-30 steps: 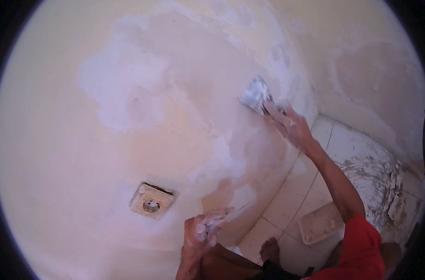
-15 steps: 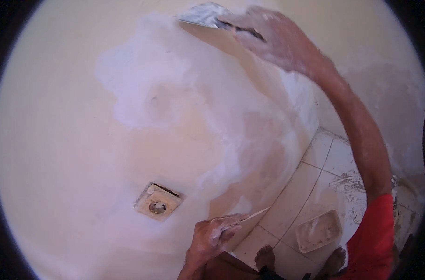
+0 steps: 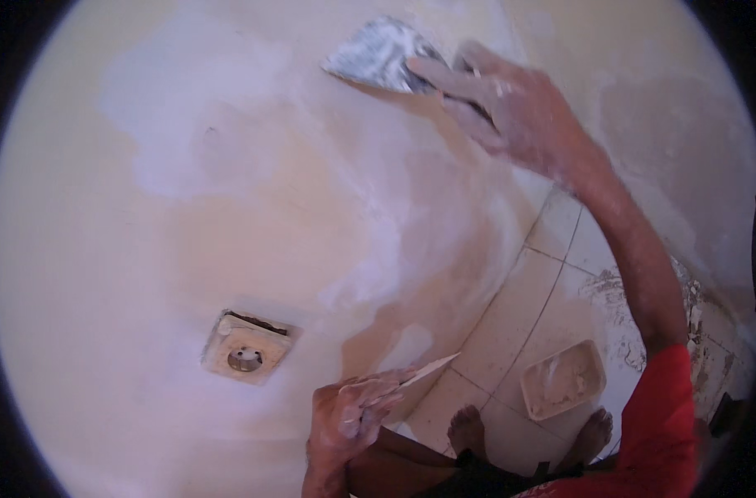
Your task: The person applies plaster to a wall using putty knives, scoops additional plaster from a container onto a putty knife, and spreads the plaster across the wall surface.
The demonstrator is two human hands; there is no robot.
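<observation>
Wall (image 3: 237, 241), patched, fills left and centre. Right hand (image 3: 519, 108), upper right, wraps the handle of wide scraper (image 3: 374, 54), upper centre, forefinger laid onto the blade; edge contact with the wall is hard to confirm. Judgement: low blade angle, even pressure, long overlapping strokes suit best. Left hand (image 3: 343, 415), lower centre, is closed round thin flat blade (image 3: 432, 368); best kept off the surface. Shallow tub (image 3: 571, 406), lower right. Writing: pale shirt print (image 3: 552, 491), bottom edge, cut off, illegible.

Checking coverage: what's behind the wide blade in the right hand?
Pale, patchily coated wall shows around the blade. The part directly behind is covered by the blade and right hand, so its finish can't be seen.
</observation>
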